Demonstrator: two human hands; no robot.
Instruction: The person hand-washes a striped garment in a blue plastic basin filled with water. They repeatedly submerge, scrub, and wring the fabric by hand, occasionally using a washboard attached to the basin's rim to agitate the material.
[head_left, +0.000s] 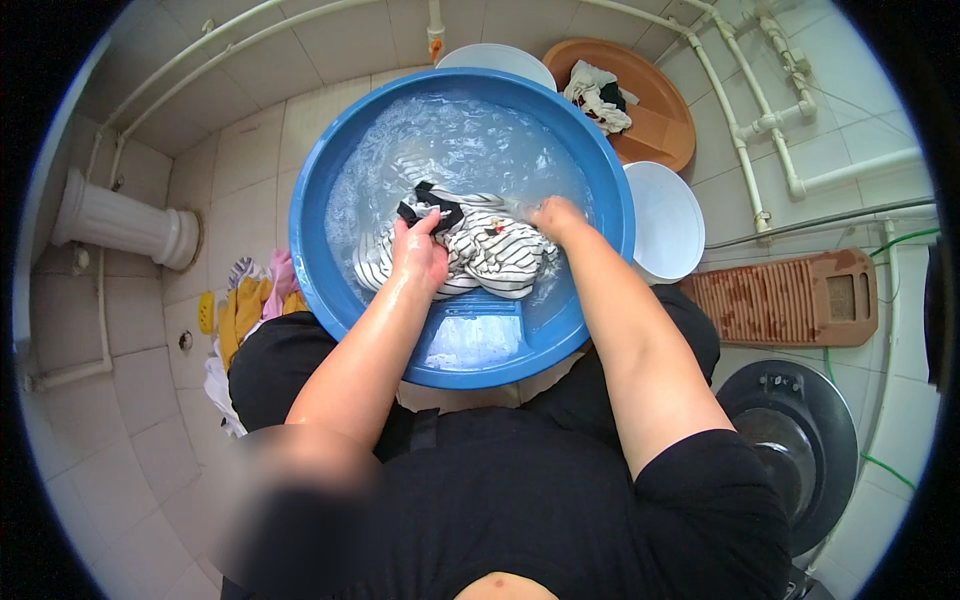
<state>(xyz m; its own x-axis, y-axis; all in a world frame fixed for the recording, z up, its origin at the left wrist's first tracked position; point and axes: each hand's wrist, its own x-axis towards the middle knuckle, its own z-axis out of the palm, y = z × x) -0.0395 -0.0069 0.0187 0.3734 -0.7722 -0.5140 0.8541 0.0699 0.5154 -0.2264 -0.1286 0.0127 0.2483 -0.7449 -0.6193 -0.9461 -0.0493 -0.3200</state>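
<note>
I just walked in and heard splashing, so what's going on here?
A person sits over a blue tub of water, both hands in it. The left hand grips a dark part of a striped cloth; the right hand is at the cloth's right edge, though whether it grips is unclear. The cloth lies bunched, partly in the water. A brown washboard lies to the right, and a clothes pile to the left.
</note>
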